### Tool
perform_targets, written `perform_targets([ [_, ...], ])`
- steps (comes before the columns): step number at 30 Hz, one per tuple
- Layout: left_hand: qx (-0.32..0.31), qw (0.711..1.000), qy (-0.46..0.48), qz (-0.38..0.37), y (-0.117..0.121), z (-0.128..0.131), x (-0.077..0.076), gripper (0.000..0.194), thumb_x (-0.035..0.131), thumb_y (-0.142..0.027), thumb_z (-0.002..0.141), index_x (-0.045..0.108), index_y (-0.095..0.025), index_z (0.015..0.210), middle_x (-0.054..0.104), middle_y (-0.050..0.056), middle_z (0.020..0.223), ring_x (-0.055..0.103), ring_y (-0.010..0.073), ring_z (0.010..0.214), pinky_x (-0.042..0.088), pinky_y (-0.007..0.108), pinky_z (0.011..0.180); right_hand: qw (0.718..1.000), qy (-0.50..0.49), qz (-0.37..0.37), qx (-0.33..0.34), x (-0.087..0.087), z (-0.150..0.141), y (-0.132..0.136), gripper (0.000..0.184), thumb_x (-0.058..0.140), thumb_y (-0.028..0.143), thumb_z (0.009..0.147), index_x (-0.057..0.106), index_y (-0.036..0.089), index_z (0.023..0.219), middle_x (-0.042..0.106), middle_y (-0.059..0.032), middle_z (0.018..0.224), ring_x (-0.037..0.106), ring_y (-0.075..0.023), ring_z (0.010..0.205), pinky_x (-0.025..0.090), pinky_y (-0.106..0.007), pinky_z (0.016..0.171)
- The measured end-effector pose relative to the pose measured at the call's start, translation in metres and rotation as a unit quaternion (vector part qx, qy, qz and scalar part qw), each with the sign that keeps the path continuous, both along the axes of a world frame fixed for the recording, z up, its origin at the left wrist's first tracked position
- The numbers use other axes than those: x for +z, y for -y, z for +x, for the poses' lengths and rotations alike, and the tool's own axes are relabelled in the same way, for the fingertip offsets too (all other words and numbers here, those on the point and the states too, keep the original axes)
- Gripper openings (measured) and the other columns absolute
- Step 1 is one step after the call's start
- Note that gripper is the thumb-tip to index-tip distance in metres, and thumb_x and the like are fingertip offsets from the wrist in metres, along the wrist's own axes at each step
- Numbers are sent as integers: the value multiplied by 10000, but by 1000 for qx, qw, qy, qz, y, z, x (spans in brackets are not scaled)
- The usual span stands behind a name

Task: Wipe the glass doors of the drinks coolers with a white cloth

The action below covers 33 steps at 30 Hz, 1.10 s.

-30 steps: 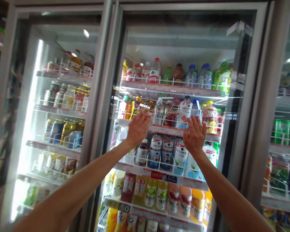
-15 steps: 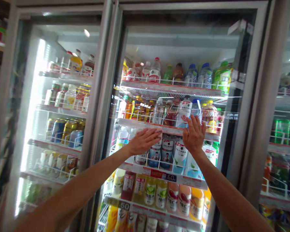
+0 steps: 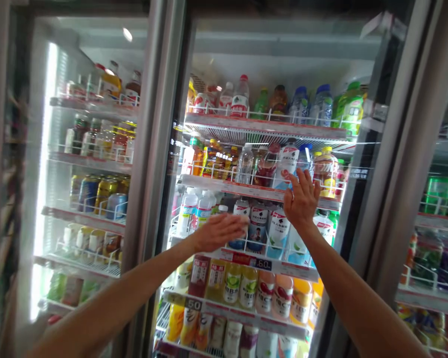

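Observation:
I face a drinks cooler with a glass door (image 3: 272, 59) in a grey frame. My right hand (image 3: 301, 198) lies flat on the glass with its fingers spread, in front of the second shelf of bottles (image 3: 283, 164). My left hand (image 3: 219, 231) is stretched out sideways with fingers together, flat against the glass lower down, in front of white bottles with blue labels (image 3: 257, 226) on the third shelf. Neither hand holds anything.
A second cooler door (image 3: 93, 149) on the left shows cans and bottles on wire shelves. A grey door post (image 3: 155, 164) divides the two. A further cooler (image 3: 436, 209) stands at the right. Lower shelves hold yellow, orange and pink bottles (image 3: 246, 293).
My left hand has slid down the glass from the second shelf to the third and turned sideways. The right hand has stayed put. The view has shifted slightly.

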<state>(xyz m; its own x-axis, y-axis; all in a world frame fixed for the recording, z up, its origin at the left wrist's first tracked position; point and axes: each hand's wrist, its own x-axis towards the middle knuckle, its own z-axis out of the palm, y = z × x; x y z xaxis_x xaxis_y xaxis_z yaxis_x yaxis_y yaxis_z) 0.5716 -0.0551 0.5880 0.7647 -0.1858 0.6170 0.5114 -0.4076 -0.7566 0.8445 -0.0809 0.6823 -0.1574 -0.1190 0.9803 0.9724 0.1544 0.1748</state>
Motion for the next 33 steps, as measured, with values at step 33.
perform_targets([
  [33,-54,916,370,-144,-2,42,22,607,401,-242,852,162,-232,1410,162,45,1487,119,214,1373,162,448,1110,995,53,-37,77,-18,-30,11,470,348,192,841,401,218,1307,377,-72,1407,270,-188,1338,210,-464,1090],
])
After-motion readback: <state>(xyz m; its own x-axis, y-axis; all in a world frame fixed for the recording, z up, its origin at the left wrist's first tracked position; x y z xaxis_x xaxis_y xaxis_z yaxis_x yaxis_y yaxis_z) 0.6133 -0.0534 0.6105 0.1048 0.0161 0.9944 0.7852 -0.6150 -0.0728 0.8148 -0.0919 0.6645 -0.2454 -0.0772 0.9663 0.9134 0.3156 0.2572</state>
